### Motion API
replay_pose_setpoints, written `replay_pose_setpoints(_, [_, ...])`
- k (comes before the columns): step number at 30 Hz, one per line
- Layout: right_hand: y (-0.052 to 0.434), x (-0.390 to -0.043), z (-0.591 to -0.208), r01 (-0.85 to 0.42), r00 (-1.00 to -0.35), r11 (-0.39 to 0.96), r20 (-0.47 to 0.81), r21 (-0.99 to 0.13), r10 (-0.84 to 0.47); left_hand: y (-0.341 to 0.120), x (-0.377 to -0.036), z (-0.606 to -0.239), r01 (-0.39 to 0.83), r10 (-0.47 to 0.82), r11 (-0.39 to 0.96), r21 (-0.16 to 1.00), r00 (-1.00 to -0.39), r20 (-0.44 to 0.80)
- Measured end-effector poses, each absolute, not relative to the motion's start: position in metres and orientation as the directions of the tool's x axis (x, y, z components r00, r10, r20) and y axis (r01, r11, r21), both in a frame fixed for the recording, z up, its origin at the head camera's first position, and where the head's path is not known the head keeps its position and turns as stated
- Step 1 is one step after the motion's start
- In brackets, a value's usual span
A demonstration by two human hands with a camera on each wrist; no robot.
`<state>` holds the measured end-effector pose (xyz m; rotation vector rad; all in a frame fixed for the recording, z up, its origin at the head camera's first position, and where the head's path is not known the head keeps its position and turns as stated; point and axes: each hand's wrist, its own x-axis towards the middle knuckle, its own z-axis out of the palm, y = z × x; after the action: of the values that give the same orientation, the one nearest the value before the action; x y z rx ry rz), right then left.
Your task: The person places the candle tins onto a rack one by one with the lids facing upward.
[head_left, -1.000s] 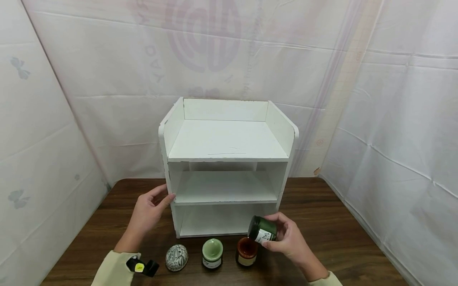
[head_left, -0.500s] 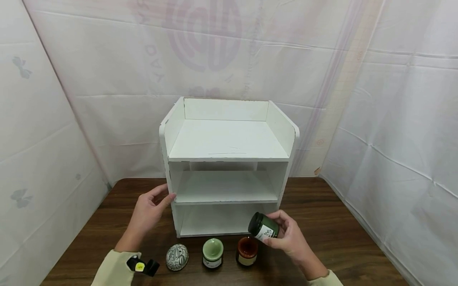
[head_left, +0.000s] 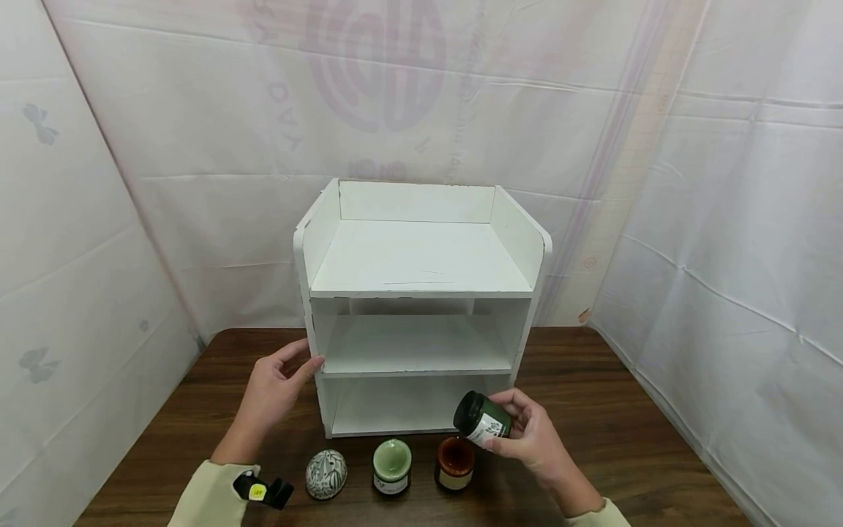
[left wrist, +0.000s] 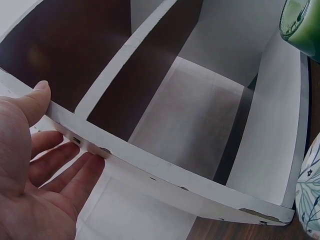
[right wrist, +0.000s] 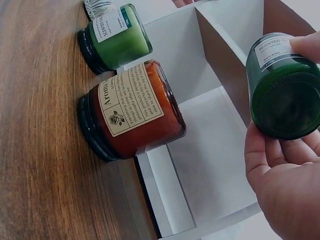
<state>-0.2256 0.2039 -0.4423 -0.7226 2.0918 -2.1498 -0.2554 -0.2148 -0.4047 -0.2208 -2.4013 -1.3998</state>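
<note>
- The right hand (head_left: 533, 439) holds a dark green jar (head_left: 483, 419) with fingers and thumb curled round it, tilted so its black lid points up and to the left; the right wrist view shows the jar's glass base (right wrist: 285, 100) facing the camera, with "Scented" legible on its label.
- The jar is in the air in front of the bottom right corner of the white shelf unit (head_left: 419, 260), just above the orange jar (head_left: 454, 462) and not touching it.
- Compared with a second ago the dark green jar has dropped a little and tipped slightly further over; the hand has barely shifted, so it looks more like turning the jar over in place than carrying it anywhere.
- The left hand (head_left: 273, 388) has not moved: fingers straight and relaxed, thumb against the front edge of the unit's left side panel at the height of the middle shelf. The left wrist view shows the thumb (left wrist: 35, 97) on that chipped edge and the fingers lying along the outer face.
- On the table (head_left: 593, 410), in a row in front of the unit: a patterned egg-shaped piece (head_left: 326, 473), a light green jar (head_left: 391, 465), then the orange jar.
- The table is dark wood grain; all three shelves of the unit are bare.
- White creased sheeting with faint prints hangs around the table on three sides.
</note>
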Motion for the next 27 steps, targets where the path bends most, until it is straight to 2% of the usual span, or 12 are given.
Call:
replay_pose_setpoints(15, [0.2028,-0.226,-0.4446,-0.291,-0.866,-0.169,0.334,-0.942,-0.371,-0.2146,-0.2546,-0.404,0.301,-0.045,0.501,0.812,-0.927,0.371])
replay_pose_setpoints(27, [0.2021,-0.2245,-0.4414,-0.259,-0.904,-0.068,0.267,-0.964,-0.334,-0.2126,-0.2523,-0.3985,0.296,-0.051,0.486,0.822,-0.93,0.365])
